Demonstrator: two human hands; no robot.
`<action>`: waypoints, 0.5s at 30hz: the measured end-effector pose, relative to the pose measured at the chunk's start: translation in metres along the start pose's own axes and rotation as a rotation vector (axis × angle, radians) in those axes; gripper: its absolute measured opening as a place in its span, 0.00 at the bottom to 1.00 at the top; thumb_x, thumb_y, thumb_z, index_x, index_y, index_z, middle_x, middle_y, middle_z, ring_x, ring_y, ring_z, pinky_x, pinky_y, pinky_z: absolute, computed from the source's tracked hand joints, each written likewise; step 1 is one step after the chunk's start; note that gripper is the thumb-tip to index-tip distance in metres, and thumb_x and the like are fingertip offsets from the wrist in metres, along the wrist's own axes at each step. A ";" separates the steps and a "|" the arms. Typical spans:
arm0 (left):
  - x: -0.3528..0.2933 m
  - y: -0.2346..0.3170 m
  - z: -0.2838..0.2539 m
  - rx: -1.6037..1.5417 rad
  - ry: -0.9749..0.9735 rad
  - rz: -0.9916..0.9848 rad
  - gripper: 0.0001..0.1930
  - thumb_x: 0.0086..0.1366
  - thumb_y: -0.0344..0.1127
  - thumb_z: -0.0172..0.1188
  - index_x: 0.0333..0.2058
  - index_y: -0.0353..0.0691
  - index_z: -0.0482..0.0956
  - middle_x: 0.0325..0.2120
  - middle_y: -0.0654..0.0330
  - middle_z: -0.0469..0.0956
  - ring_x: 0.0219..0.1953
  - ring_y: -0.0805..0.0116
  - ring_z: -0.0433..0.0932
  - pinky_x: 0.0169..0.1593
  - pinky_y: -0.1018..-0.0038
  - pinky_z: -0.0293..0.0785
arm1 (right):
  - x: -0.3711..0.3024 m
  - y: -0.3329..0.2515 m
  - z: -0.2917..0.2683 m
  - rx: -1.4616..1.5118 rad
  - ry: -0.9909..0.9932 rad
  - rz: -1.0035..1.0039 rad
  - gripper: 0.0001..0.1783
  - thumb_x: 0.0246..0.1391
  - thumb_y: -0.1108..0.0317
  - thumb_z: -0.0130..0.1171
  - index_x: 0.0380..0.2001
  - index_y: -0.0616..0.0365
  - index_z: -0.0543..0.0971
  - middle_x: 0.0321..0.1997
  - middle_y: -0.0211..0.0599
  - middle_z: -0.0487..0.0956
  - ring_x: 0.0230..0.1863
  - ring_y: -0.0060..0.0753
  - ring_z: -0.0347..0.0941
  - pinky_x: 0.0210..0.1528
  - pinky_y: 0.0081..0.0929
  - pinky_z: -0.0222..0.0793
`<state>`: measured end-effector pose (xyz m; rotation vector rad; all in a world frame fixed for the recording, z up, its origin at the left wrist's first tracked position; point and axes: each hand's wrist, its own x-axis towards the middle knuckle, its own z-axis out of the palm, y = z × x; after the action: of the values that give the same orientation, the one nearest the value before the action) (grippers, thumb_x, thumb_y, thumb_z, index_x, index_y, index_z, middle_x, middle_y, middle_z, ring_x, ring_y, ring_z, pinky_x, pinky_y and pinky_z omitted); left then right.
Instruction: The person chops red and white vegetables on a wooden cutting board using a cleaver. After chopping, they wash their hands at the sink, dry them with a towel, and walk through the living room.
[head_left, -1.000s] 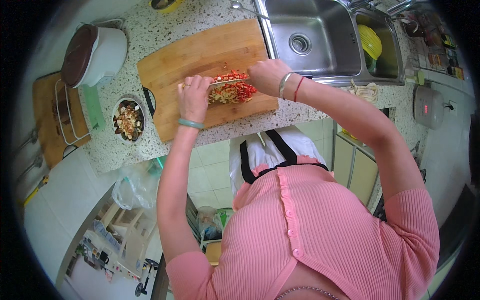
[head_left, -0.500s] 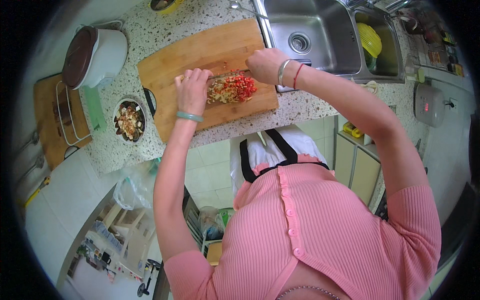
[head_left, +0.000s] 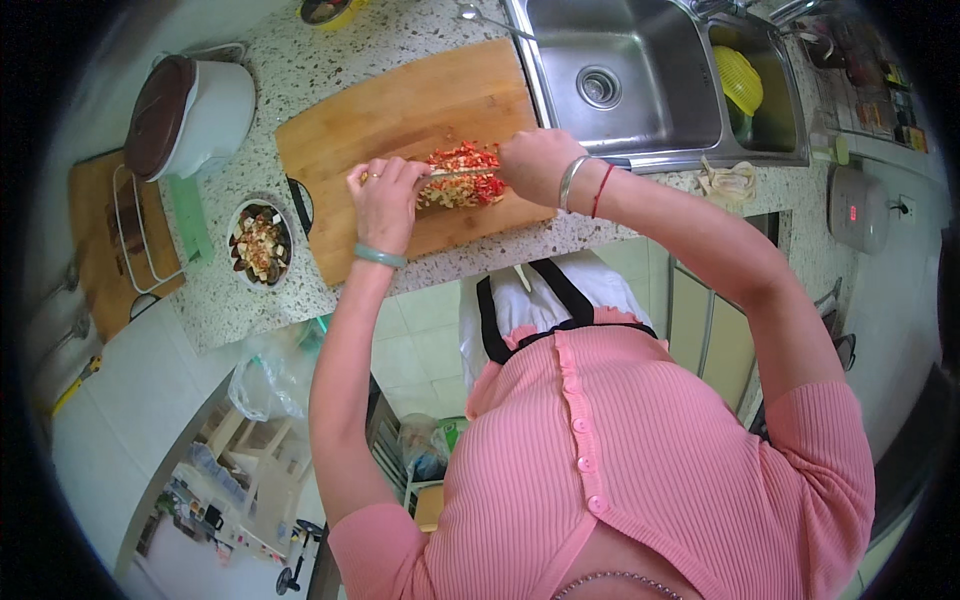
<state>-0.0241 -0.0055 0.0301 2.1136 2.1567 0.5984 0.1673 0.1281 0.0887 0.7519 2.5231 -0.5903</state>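
Observation:
A wooden cutting board (head_left: 360,110) lies on the speckled counter. On it sits a heap of chopped red and pale yellow bits (head_left: 465,190), which look like chili and garlic. A knife (head_left: 458,174) lies crosswise over the heap, its blade seen edge-on as a thin line. My right hand (head_left: 535,165) is closed round its handle, whose dark end shows past the wrist. At the other end, my left hand (head_left: 388,195) has its fingers pressed together on the blade near the tip. Some of the bits lie on the far side of the blade, some on the near side.
Left of the board stands a white bowl (head_left: 262,243) of dark and pale chopped pieces. A lidded white container (head_left: 215,110) is behind it. The steel sink (head_left: 650,90) adjoins the board's right, with a yellow strainer (head_left: 738,80) in its smaller basin. A spoon (head_left: 480,14) lies at the back.
Both hands and the knife have come nearer to me, the right hand more than the left. The blade has passed from the heap's far edge to across its middle.

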 end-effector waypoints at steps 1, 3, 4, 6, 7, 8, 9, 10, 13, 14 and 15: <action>-0.004 0.001 0.003 -0.003 -0.015 0.006 0.06 0.58 0.34 0.62 0.34 0.53 0.78 0.30 0.69 0.73 0.40 0.67 0.72 0.53 0.60 0.60 | -0.002 0.001 0.007 0.002 0.000 -0.001 0.10 0.53 0.69 0.53 0.29 0.58 0.83 0.35 0.48 0.83 0.38 0.49 0.82 0.39 0.39 0.78; -0.011 0.001 0.009 0.002 -0.036 0.009 0.05 0.58 0.34 0.61 0.34 0.52 0.78 0.30 0.69 0.73 0.40 0.67 0.72 0.53 0.60 0.60 | -0.003 0.004 0.024 0.000 0.007 -0.017 0.10 0.53 0.69 0.54 0.29 0.58 0.83 0.35 0.48 0.83 0.38 0.49 0.81 0.39 0.39 0.78; -0.012 0.002 0.014 0.038 -0.027 0.013 0.05 0.58 0.34 0.61 0.34 0.52 0.78 0.31 0.69 0.73 0.40 0.67 0.72 0.53 0.60 0.60 | -0.005 0.008 0.029 0.016 0.000 0.001 0.10 0.53 0.68 0.53 0.31 0.59 0.82 0.34 0.48 0.83 0.37 0.50 0.81 0.38 0.40 0.78; -0.015 0.011 0.024 0.108 -0.015 0.012 0.05 0.58 0.34 0.61 0.34 0.53 0.78 0.31 0.69 0.73 0.40 0.67 0.72 0.52 0.60 0.61 | -0.009 0.012 0.048 0.086 0.106 0.022 0.09 0.54 0.68 0.52 0.32 0.60 0.80 0.33 0.47 0.82 0.37 0.49 0.81 0.38 0.41 0.78; -0.018 0.013 0.027 0.127 -0.010 0.006 0.05 0.58 0.34 0.60 0.34 0.53 0.78 0.31 0.69 0.73 0.41 0.67 0.72 0.52 0.60 0.61 | -0.010 0.014 0.056 0.121 0.160 0.033 0.10 0.55 0.68 0.51 0.33 0.60 0.79 0.32 0.47 0.82 0.36 0.49 0.81 0.37 0.41 0.78; -0.017 0.014 0.027 0.149 -0.001 0.010 0.05 0.57 0.35 0.60 0.33 0.53 0.78 0.31 0.69 0.73 0.41 0.67 0.72 0.52 0.60 0.61 | -0.009 0.016 0.057 0.081 0.145 0.028 0.09 0.56 0.67 0.50 0.35 0.59 0.76 0.31 0.47 0.82 0.36 0.49 0.81 0.37 0.42 0.78; -0.016 0.015 0.026 0.171 0.009 0.014 0.05 0.57 0.35 0.60 0.33 0.53 0.78 0.31 0.69 0.73 0.41 0.68 0.72 0.52 0.61 0.61 | -0.010 0.015 0.058 0.081 0.133 0.034 0.09 0.56 0.67 0.50 0.35 0.59 0.77 0.32 0.47 0.82 0.36 0.49 0.81 0.37 0.42 0.78; -0.018 0.015 0.024 0.140 -0.009 0.010 0.05 0.57 0.35 0.60 0.33 0.54 0.78 0.31 0.69 0.72 0.40 0.68 0.72 0.52 0.60 0.61 | -0.010 0.015 0.059 0.080 0.121 0.040 0.09 0.55 0.67 0.51 0.34 0.59 0.78 0.32 0.47 0.82 0.36 0.49 0.81 0.37 0.42 0.78; -0.016 0.010 0.012 0.065 -0.018 0.003 0.04 0.58 0.35 0.61 0.33 0.54 0.78 0.30 0.69 0.72 0.40 0.68 0.72 0.52 0.60 0.60 | -0.007 0.009 0.041 0.052 0.076 0.033 0.09 0.54 0.68 0.52 0.32 0.59 0.80 0.33 0.48 0.82 0.37 0.49 0.81 0.38 0.41 0.78; -0.014 0.009 0.004 0.043 -0.011 0.003 0.04 0.58 0.36 0.61 0.33 0.54 0.78 0.30 0.69 0.72 0.40 0.68 0.72 0.52 0.60 0.60 | -0.008 0.005 0.036 0.046 0.047 0.031 0.09 0.53 0.69 0.53 0.31 0.59 0.81 0.33 0.48 0.83 0.37 0.49 0.81 0.38 0.41 0.78; -0.016 0.007 -0.002 0.020 -0.009 -0.001 0.03 0.58 0.36 0.61 0.32 0.53 0.78 0.29 0.69 0.72 0.40 0.68 0.72 0.53 0.60 0.59 | -0.009 0.000 0.031 0.031 0.036 0.004 0.09 0.53 0.69 0.53 0.31 0.59 0.81 0.34 0.48 0.83 0.37 0.49 0.81 0.38 0.41 0.78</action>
<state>-0.0169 -0.0215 0.0304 2.1212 2.1673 0.5681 0.1830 0.1085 0.0681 0.7850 2.5501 -0.6205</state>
